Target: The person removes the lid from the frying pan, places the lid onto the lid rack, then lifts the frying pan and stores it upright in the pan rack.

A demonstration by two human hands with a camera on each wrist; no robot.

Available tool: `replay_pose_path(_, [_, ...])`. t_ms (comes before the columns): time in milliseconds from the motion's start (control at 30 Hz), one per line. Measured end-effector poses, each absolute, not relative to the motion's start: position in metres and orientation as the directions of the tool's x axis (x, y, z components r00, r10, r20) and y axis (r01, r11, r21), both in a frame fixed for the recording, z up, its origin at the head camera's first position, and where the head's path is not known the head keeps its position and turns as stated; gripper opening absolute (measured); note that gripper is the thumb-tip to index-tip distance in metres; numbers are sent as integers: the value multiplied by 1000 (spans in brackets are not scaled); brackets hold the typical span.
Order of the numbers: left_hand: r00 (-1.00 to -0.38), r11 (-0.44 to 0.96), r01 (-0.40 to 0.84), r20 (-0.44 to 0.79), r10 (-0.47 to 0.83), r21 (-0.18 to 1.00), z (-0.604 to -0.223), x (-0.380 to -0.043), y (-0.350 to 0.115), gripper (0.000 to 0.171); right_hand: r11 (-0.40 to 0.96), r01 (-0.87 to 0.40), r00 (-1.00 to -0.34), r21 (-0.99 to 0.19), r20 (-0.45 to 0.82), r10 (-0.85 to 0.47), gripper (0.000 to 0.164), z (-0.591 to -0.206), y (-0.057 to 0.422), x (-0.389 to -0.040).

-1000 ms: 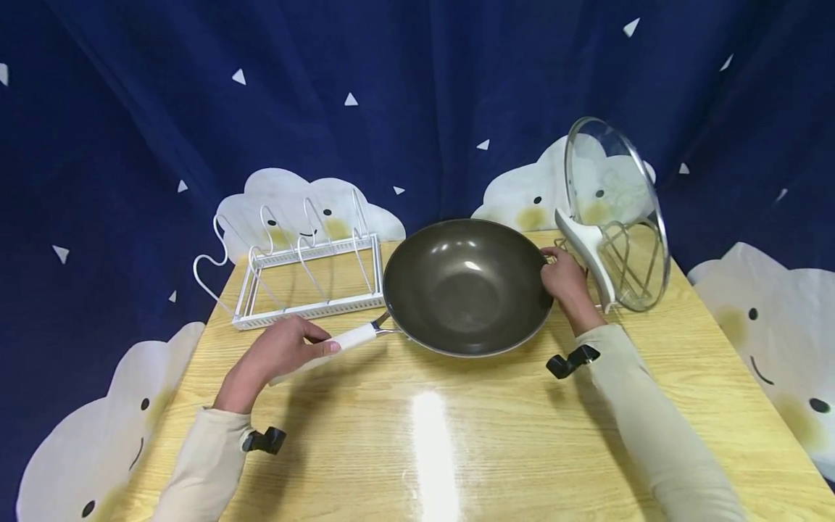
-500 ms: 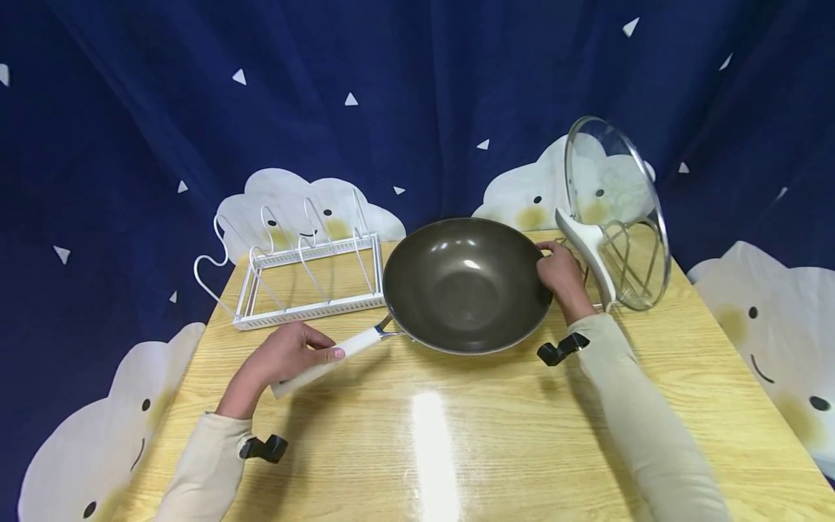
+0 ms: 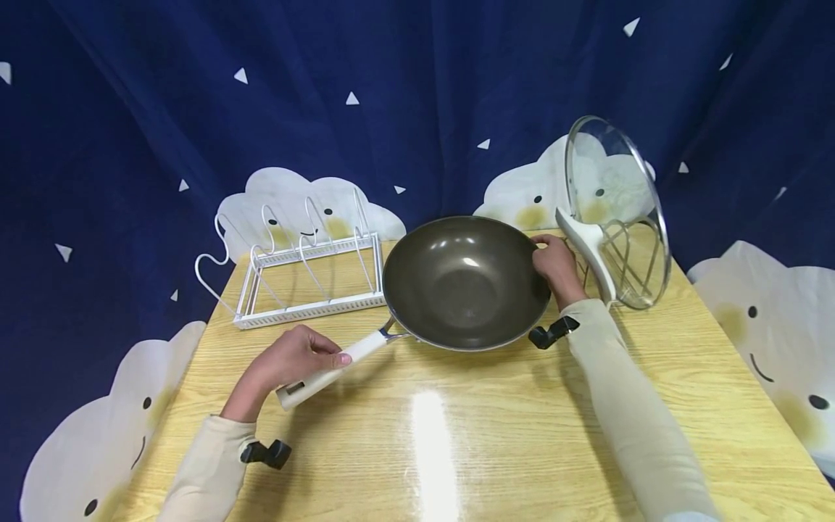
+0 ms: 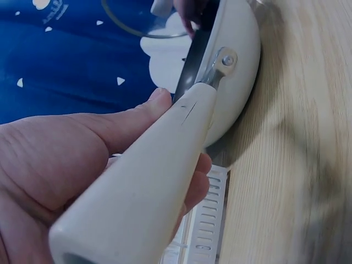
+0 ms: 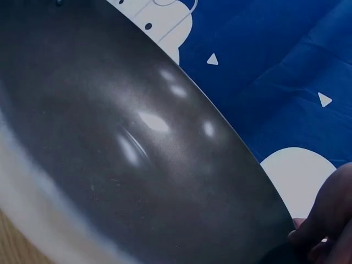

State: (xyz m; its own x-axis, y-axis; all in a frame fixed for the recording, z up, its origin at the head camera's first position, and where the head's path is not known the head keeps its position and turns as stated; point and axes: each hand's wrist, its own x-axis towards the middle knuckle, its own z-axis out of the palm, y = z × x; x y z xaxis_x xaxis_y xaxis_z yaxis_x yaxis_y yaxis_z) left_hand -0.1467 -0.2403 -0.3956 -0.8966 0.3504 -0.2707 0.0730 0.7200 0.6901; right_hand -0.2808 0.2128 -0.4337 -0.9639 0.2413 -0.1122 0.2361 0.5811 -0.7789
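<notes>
A deep wok (image 3: 466,290), dark inside and cream-white outside, is held tilted above the wooden table, its inside facing the head camera. My left hand (image 3: 290,360) grips its white handle (image 3: 365,346), thumb along one side and fingers curled under the other, as the left wrist view shows of the handle (image 4: 137,176). At the wok's right edge my right hand (image 3: 559,268) pinches the rim. In the right wrist view the dark interior (image 5: 137,165) fills most of the picture, with the right-hand fingers (image 5: 308,234) at the rim, lower right.
A white wire rack (image 3: 309,312) with upright dividers stands at the back left, close beside the wok. At the back right a glass lid (image 3: 659,210) with a white handle (image 3: 590,250) leans upright in a wire holder (image 3: 626,254). A dark blue curtain (image 3: 417,109) hangs behind the table (image 3: 522,435).
The wok has turned slightly, its handle end swinging toward me with the left hand. My right hand and forearm have shifted left and a little away with the rim.
</notes>
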Motion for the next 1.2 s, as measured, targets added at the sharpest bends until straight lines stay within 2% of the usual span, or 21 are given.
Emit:
replay_pose_path(167, [-875, 689, 74, -285, 391, 721, -399, -148, -238, 25, 600, 224, -963, -768, -79, 258, 55, -434, 211, -289])
replay_pose_path(467, [-837, 573, -14, -323, 441, 819, -412, -146, -235, 26, 685, 152, -974, -713, 12, 228, 55, -433, 206, -302])
replay_pose_path(800, [-809, 509, -104, -371, 456, 854, -425, -142, -232, 29, 684, 172, -971, -709, -4, 239, 52, -431, 197, -314])
replay_pose_path(1200, [-791, 448, -155, -382, 478, 880, -431, -129, -215, 28, 695, 127, -982, -707, 10, 190, 52, -426, 197, -328])
